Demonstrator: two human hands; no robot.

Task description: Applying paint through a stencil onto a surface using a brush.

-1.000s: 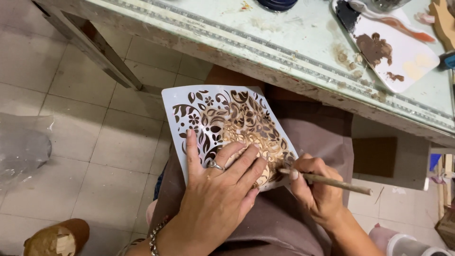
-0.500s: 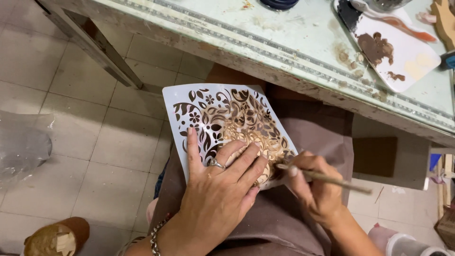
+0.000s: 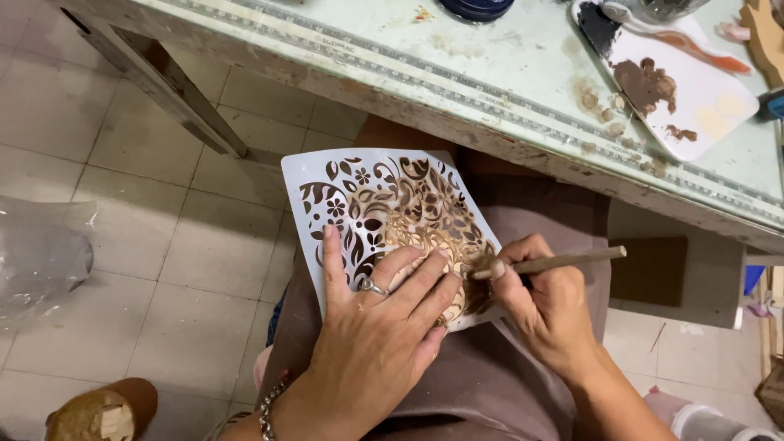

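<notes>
Left hand (image 3: 377, 331): laid flat, fingers spread wide, palm down on the lower part of a white plastic stencil sheet cut with leaf and flower openings (image 3: 359, 196); a silver ring shows on one finger, a bead bracelet (image 3: 269, 407) at the wrist. The stencil rests on the person's lap, directly under the left hand and reaching away from it toward the table, its middle stained brown with paint. Right hand (image 3: 547, 306): closed around a thin wooden-handled brush (image 3: 555, 262), gripped near the bristle end, the handle pointing away to the right; the bristle tip touches the stencil's right edge, just beside the left hand's fingertips. Beneath both hands: mauve-brown cloth over the lap (image 3: 523, 384). Beyond the hands, well above them: pale green worn tabletop with a ruled strip along its edge (image 3: 490, 73). On it, up and right of the right hand: white flat palette board smeared with brown paint (image 3: 694, 98), with brown daubs on the tabletop just beside it. Directly above the hands on the table: dark blue round lid or jar, partly cut off (image 3: 478, 6). Far left of the left hand: clear plastic bag on the beige tiled floor (image 3: 41, 253). Below left of the left hand: brown wooden piece with a pale carved top (image 3: 102, 412), kind not discernible.
</notes>
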